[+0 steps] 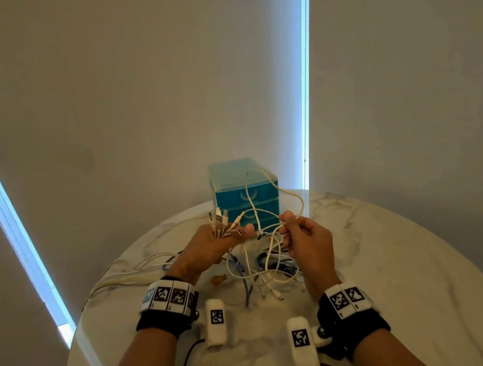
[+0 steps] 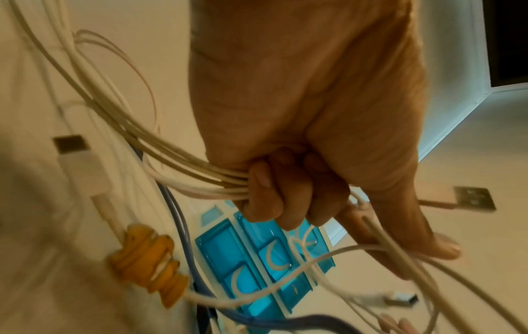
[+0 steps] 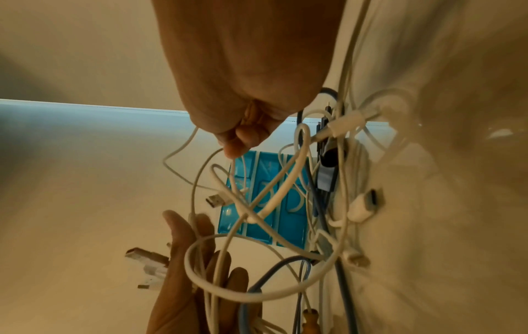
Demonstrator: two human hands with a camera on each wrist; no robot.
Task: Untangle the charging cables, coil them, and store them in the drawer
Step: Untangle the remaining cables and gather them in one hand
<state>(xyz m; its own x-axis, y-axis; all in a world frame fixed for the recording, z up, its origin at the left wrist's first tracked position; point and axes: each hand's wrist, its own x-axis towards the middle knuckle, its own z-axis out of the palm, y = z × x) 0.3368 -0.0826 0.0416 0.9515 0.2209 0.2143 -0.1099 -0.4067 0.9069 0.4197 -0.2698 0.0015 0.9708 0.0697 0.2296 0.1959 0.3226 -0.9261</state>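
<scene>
At the left of the marble surface [image 1: 412,252], several pale cable lengths [image 1: 123,275] trail out flat toward the edge and run back to the left hand [image 1: 209,248]. That hand is closed round a bundle of white cables, its fingers [image 2: 262,194] curled tight over the strands, with a fan of plug ends [image 1: 219,219] sticking up past the knuckles. A small orange cable clip [image 1: 218,279] lies on the surface just below that hand.

In the middle hangs the tangle of charging cables [image 1: 262,260]: white and cream cords with a few blue ones [image 1: 248,292], looped through one another and sagging from both hands down to the surface. They look light, limp and thin, so they should bend freely and slide against each other, but the loops will likely cinch if pulled hard. The plug heads are the stiff, bulky parts and the likeliest to snag; a hold just behind a plug seems best for feeding one end back through a loop.

Behind the tangle stands the teal drawer unit [image 1: 227,178], its drawers closed, with one cream loop [image 1: 265,185] arching up in front of it.

To the right, the right hand [image 1: 309,241] pinches a single white strand between thumb and fingertips [image 3: 237,144], the other fingers loosely curled, holding it raised near the left hand.
</scene>
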